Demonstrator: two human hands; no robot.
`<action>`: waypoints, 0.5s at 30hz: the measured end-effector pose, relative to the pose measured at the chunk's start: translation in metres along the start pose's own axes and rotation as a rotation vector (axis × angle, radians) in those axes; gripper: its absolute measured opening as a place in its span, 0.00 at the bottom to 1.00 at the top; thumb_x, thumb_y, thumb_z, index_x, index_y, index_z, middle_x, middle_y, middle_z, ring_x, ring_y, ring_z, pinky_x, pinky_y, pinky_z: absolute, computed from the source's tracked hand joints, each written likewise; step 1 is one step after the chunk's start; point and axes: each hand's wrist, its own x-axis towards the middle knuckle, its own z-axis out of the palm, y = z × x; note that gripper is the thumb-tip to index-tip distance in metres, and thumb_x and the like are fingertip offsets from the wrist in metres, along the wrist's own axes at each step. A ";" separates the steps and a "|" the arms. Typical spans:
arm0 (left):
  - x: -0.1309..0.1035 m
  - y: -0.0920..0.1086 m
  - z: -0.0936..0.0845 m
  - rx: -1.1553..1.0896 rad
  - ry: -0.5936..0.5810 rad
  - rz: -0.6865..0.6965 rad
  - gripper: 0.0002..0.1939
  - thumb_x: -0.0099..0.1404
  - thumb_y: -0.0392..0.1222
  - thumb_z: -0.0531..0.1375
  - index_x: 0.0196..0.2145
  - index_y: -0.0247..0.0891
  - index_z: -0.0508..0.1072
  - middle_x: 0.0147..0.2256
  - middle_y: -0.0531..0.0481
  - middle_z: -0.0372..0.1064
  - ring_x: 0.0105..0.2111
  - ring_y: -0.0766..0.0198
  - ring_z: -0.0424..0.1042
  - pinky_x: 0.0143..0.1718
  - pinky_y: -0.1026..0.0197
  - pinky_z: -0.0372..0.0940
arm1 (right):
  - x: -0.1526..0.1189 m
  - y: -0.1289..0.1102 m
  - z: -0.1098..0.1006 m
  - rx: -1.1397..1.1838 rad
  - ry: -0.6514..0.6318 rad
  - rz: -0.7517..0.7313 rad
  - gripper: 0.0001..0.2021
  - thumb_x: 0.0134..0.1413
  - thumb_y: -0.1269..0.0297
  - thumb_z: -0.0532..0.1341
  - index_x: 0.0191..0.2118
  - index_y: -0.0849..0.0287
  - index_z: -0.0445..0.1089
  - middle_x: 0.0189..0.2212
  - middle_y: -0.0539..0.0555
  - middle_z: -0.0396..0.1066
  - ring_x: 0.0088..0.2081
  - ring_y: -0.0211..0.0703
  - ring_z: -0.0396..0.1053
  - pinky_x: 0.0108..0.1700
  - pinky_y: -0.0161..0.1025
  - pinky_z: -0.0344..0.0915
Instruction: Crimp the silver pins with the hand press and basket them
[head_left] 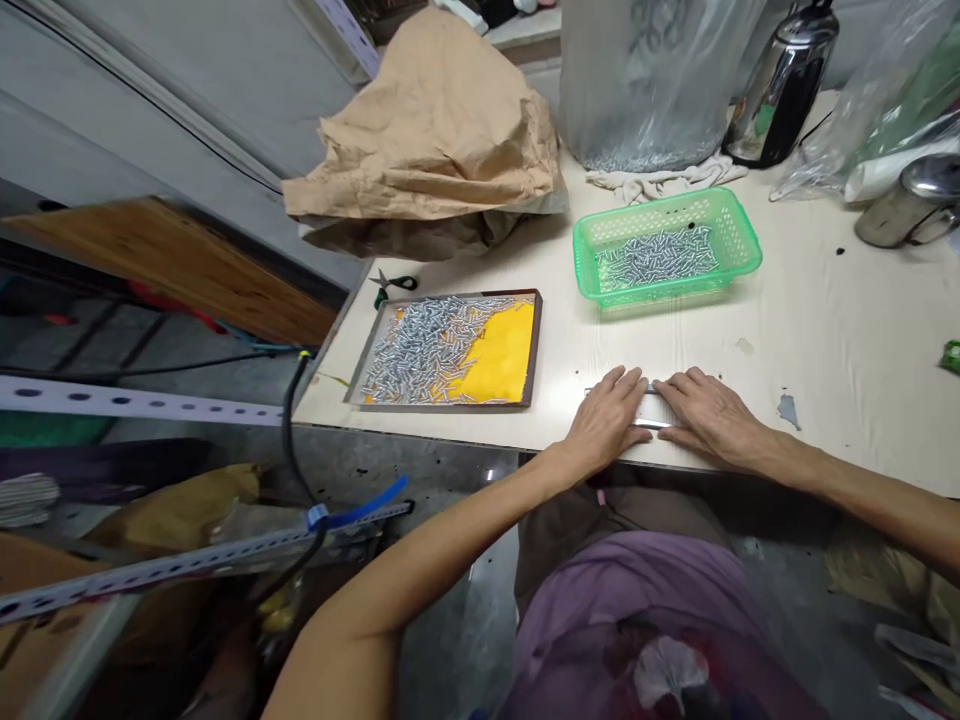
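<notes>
Near the table's front edge, my left hand and my right hand hold a small flat metal piece from its two ends. Its middle shows between them; the ends are hidden under the fingers. To the left lies a shallow tray with a yellow bottom, its left part covered by small silvery metal pins. Beyond my hands stands a green plastic basket with more silvery pins in it.
A crumpled brown paper bag stands at the back left, with scissors in front of it. Behind the basket are a large plastic bag, a cloth and a thermos. A metal jug is far right.
</notes>
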 end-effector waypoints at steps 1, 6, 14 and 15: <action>0.007 -0.002 0.000 0.012 -0.053 0.031 0.29 0.63 0.44 0.65 0.58 0.36 0.60 0.57 0.37 0.63 0.57 0.49 0.62 0.57 0.47 0.62 | -0.001 0.001 0.001 0.019 0.001 0.002 0.24 0.56 0.58 0.63 0.55 0.63 0.63 0.43 0.62 0.69 0.44 0.54 0.63 0.44 0.46 0.63; 0.022 -0.006 -0.005 0.078 -0.185 0.071 0.34 0.63 0.47 0.65 0.60 0.35 0.56 0.53 0.37 0.65 0.51 0.49 0.65 0.49 0.49 0.65 | -0.006 0.008 -0.001 0.032 -0.024 0.063 0.33 0.50 0.54 0.67 0.58 0.64 0.60 0.48 0.64 0.67 0.48 0.58 0.63 0.45 0.49 0.65; 0.028 -0.005 -0.007 0.025 -0.158 0.017 0.17 0.65 0.44 0.63 0.49 0.36 0.68 0.45 0.43 0.68 0.48 0.53 0.65 0.47 0.53 0.64 | 0.009 0.001 -0.005 -0.009 -0.011 0.091 0.15 0.57 0.63 0.64 0.48 0.61 0.68 0.41 0.60 0.69 0.43 0.52 0.64 0.42 0.44 0.62; 0.030 -0.006 -0.007 0.026 -0.157 0.001 0.14 0.66 0.43 0.62 0.47 0.36 0.69 0.44 0.44 0.68 0.47 0.54 0.65 0.46 0.53 0.64 | 0.012 0.001 -0.003 -0.012 -0.008 0.098 0.12 0.58 0.64 0.63 0.46 0.61 0.69 0.39 0.59 0.69 0.42 0.51 0.64 0.41 0.43 0.61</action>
